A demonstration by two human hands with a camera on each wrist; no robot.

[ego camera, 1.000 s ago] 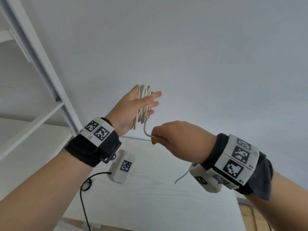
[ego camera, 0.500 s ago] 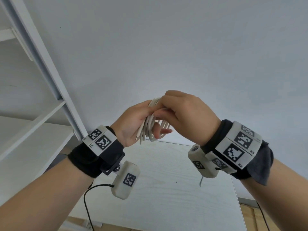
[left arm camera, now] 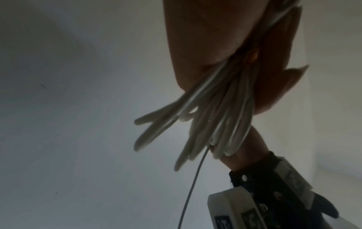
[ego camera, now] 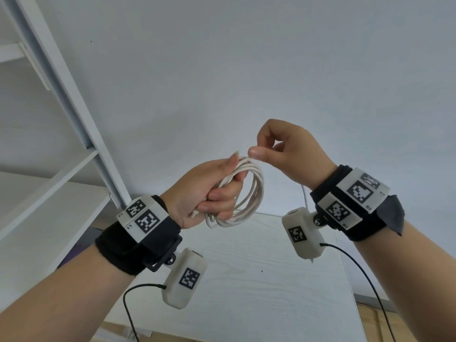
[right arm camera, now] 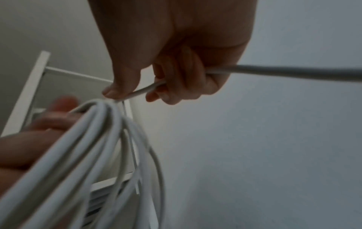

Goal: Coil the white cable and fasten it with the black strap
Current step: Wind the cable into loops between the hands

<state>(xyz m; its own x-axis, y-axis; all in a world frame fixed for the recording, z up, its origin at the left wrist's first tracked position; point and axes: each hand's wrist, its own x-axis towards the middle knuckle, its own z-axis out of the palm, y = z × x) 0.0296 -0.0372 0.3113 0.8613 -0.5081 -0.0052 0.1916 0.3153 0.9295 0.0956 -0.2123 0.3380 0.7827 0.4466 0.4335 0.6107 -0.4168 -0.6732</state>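
Observation:
The white cable (ego camera: 249, 193) hangs in several loops from my left hand (ego camera: 209, 191), whose fingers are curled round the bundle in front of the wall. One plug end sticks out below the left fist. My right hand (ego camera: 278, 149) is just right of and above the coil, and it pinches the free strand between thumb and fingers. In the right wrist view the strand (right arm camera: 274, 74) runs through the right hand (right arm camera: 176, 74) and off to the right, with the coil (right arm camera: 94, 147) below it. In the left wrist view the loops (left arm camera: 211, 124) fan out under the left hand (left arm camera: 215, 46). No black strap shows.
A white shelf unit (ego camera: 61, 124) stands at the left against the grey wall. Below the hands lies a white table (ego camera: 259, 280), its right edge near a wooden floor strip (ego camera: 370, 324). Thin black sensor wires (ego camera: 128, 307) hang from both wrist cameras.
The right hand has come up from below the coil, crossed over the left hand laying another loop, and now sits up and to the right. The left fingers have curled round the bundle.

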